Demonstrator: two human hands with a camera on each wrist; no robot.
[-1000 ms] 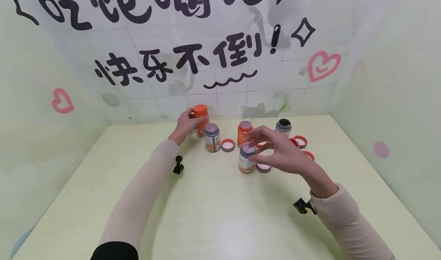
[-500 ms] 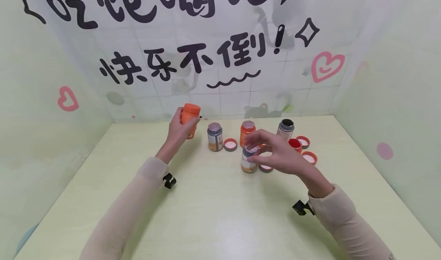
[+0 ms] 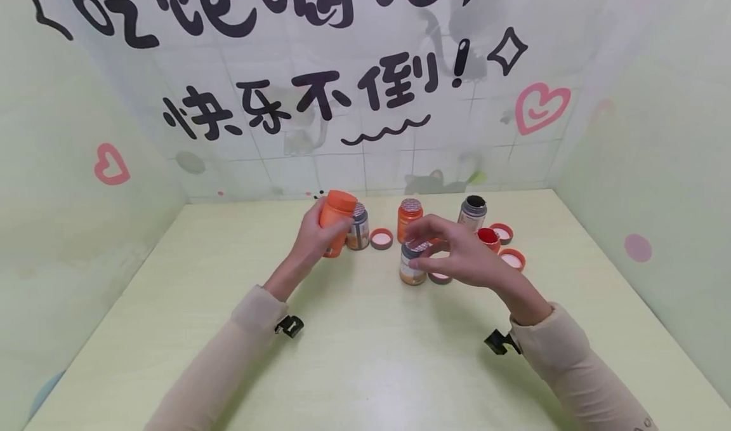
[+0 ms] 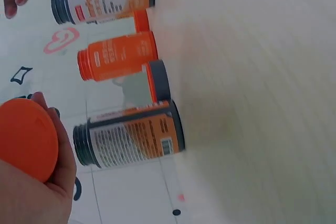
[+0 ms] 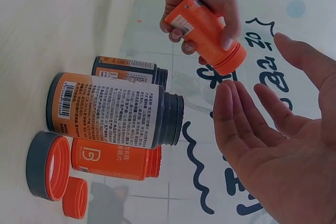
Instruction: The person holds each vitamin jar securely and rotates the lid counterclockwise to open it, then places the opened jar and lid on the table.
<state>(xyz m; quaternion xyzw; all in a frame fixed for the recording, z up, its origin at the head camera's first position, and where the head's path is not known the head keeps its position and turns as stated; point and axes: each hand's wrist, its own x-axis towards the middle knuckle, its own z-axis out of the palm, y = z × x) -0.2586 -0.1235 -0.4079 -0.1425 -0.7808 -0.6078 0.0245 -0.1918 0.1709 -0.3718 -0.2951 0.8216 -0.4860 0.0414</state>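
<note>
My left hand [image 3: 305, 240] grips an orange bottle [image 3: 338, 215] with its orange cap on, raised and tilted to the right. Its cap [image 4: 29, 139] faces the camera in the left wrist view. Behind it a grey bottle [image 3: 358, 231], uncapped with a printed seal on its mouth, is partly hidden. My right hand [image 3: 459, 253] hovers with loosely bent, parted fingers at the top of a second grey bottle [image 3: 410, 271], holding nothing. In the right wrist view a gap shows between those fingers and this grey bottle [image 5: 115, 108]. A sealed orange bottle [image 3: 409, 218] stands just behind.
At the right stand a grey bottle [image 3: 473, 214] with a dark mouth and a bottle with a red top [image 3: 488, 237], partly behind my right hand. Several removed caps lie among the bottles, one cap [image 3: 381, 238] between the left ones. A printed backdrop [image 3: 274, 164] rises behind the table.
My left hand has lifted the orange bottle off the back of the table, drawn it toward me, then moved it right and tilted it. My right hand has stayed nearly still.
</note>
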